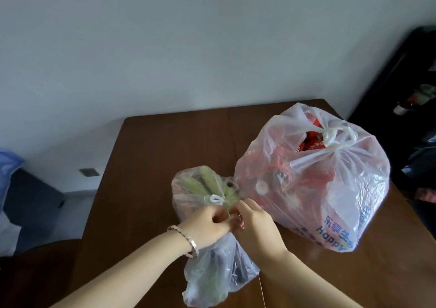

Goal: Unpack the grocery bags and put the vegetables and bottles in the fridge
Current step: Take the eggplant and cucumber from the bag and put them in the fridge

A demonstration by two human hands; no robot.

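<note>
From the head view, two plastic bags sit on the brown wooden counter (165, 147), which stands against a pale wall. The small clear bag (212, 267) lies nearest the person, with long green vegetables (205, 182) showing through its far end and something dark lower down that I cannot make out. A little white knot (215, 199) shows on it just beyond the hands. Touching its right side stands the large white bag (330, 189), printed in blue and full of red packets; its handles are tied in a knot (335, 135) at the top, and a round white cap (261, 187) shows through the plastic, likely a bottle.

Both hands meet over the small bag. The left hand (207, 227), with a bracelet (186, 241) at the wrist, has its grip pinched narrow on a twist of the bag's plastic. The right hand (254, 222) is close against it, fingertips (238, 218) drawn tight on the same bunched plastic.

As I read it, this is the opening step: the small bag's tie is being undone, and nothing is unpacked yet. No fridge is in sight. The next move calls for fine fingertip work, teasing the knot loose without tearing the thin film, then spreading the mouth to lift the vegetables out. The large bag is tied shut and would need the same.
</note>
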